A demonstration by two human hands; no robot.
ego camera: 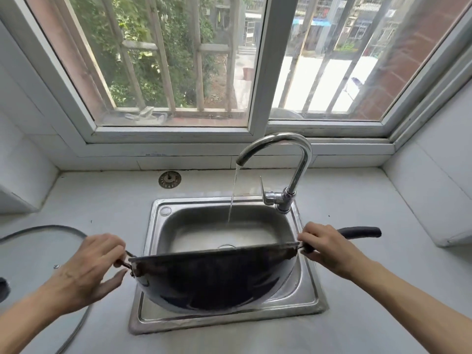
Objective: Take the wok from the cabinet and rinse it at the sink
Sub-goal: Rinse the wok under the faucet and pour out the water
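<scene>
Both hands hold the wok (214, 279) tilted over the sink (309, 284): the left hand (86, 272) grips its small loop, the right hand (329, 249) its long handle (362, 232). Behind, the tap (286, 159) runs into the basin.

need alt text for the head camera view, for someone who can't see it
A person holds a dark wok tipped on edge over a steel sink, left hand gripping its small loop handle, right hand its long black handle. Water runs from the faucet into the basin behind the wok; a glass lid lies on the counter at left.
</scene>
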